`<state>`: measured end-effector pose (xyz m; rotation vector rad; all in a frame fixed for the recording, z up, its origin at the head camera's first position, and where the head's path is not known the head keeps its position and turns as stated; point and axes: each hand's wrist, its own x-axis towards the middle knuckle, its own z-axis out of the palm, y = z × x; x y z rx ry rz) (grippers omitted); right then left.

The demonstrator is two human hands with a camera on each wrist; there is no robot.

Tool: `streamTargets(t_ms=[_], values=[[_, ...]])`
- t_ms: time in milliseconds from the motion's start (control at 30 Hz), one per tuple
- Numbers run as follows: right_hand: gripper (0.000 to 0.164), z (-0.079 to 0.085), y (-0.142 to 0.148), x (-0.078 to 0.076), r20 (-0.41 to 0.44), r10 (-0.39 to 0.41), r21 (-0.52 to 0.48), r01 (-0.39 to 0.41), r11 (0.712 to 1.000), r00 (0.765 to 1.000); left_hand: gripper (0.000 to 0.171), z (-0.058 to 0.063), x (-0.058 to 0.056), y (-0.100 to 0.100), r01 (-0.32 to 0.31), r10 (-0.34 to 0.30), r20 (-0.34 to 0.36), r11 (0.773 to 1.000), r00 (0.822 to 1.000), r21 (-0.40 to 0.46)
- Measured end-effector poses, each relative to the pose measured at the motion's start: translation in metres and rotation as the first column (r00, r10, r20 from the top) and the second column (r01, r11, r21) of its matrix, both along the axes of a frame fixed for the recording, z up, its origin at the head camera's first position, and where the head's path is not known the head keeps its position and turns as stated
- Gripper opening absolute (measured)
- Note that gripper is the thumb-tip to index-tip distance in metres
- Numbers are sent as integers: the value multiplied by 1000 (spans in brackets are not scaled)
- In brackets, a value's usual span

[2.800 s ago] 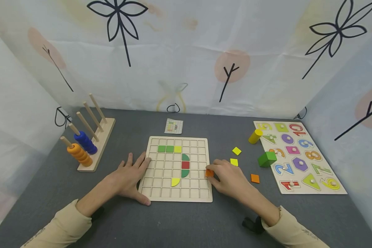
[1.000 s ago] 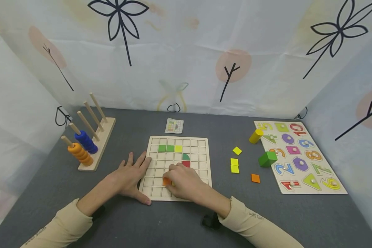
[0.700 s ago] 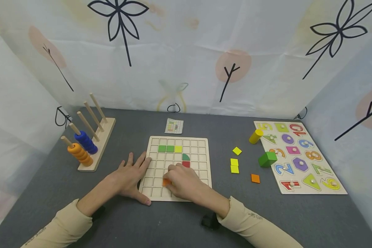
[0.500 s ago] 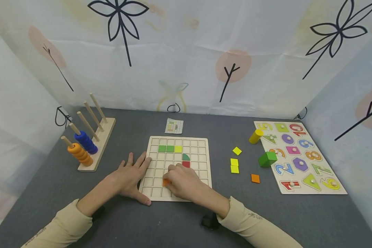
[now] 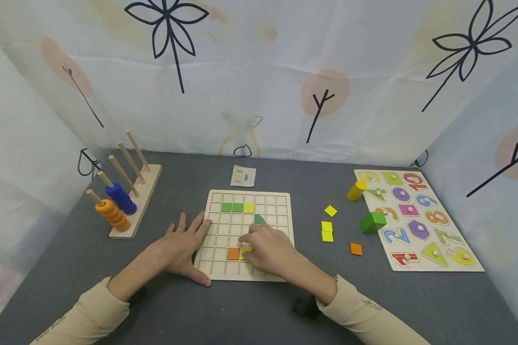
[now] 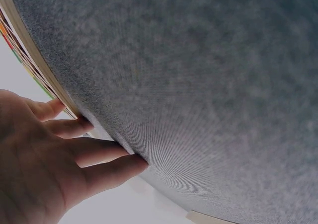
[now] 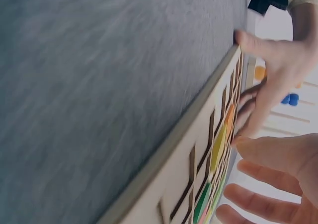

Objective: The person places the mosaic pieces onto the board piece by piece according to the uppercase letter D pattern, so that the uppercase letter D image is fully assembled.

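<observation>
A wooden grid board lies in the middle of the table. My left hand rests flat with spread fingers along its left edge; in the left wrist view its straight fingers reach the table beside the board. My right hand hovers over the board's lower right part, with nothing between its loosely bent fingers. Just left of it, an orange square tile fills a cell beside a partly covered yellow quarter-round piece. Two green squares and a yellow square form a row above. One green quarter-round shows; other pieces are hidden.
Three yellow tiles and an orange tile lie right of the board. Beyond them stand a green block, a yellow cylinder and a number puzzle. A pattern card lies behind; a ring stacker stands left.
My right hand carried an orange tile from the board's right edge to a lower cell, pressed there, then let go and drew back to the right. The left hand stayed still.
</observation>
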<state>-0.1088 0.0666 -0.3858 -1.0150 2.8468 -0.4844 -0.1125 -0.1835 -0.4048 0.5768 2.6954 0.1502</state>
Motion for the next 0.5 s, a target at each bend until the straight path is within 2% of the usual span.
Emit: streamTargets(t_ms=[167, 500], values=[[23, 2, 24, 0, -11, -48, -21, 47, 999, 999, 149, -1, 0, 0, 3, -3, -8, 1000, 1000, 0], [26, 2, 81, 7, -79, -186, 59, 191, 980, 979, 148, 1, 2, 1, 6, -6, -18, 1000, 1000, 6]])
